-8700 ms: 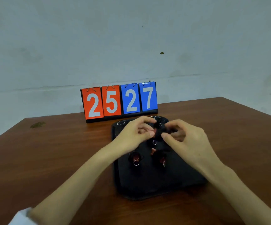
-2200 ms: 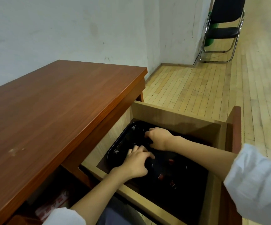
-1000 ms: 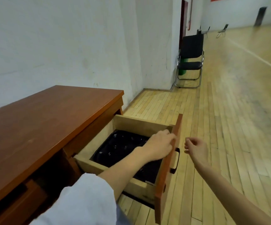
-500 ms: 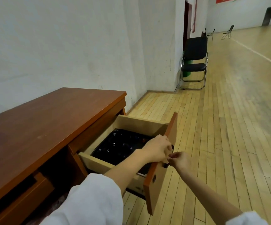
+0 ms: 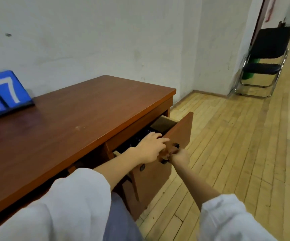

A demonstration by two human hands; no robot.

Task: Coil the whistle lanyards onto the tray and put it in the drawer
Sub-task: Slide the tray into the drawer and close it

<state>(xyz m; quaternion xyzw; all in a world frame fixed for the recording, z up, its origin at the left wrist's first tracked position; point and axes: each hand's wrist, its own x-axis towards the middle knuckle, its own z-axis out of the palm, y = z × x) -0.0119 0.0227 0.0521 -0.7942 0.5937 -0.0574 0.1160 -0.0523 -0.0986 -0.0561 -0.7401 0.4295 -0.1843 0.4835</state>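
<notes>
In the drawer: black tray, only a narrow dark strip of it showing in the gap behind the drawer's front panel.
Tray, axis: the visible strip runs along the drawer's width, parallel to the front panel; the tray's full long axis cannot be told.
Tray, contents: small dark shapes on it, too blurred to tell as lanyards.
Drawer, state: partly out, its front panel facing the wooden floor, a pale inner side wall showing at its far end.
Left hand: lies over the top edge of the drawer's front panel, fingers nearly straight and slightly spread, tips pointing across the edge toward the drawer's outer face; it grasps nothing.
Right hand: on the drawer's outer face, fingers curled round the black handle.
Desk: red-brown top, directly above the drawer.
Scoreboard: blue cards, a 7 readable, standing on the desk far left of the drawer.
Folding chair: black, well beyond the drawer, against the wall.
</notes>
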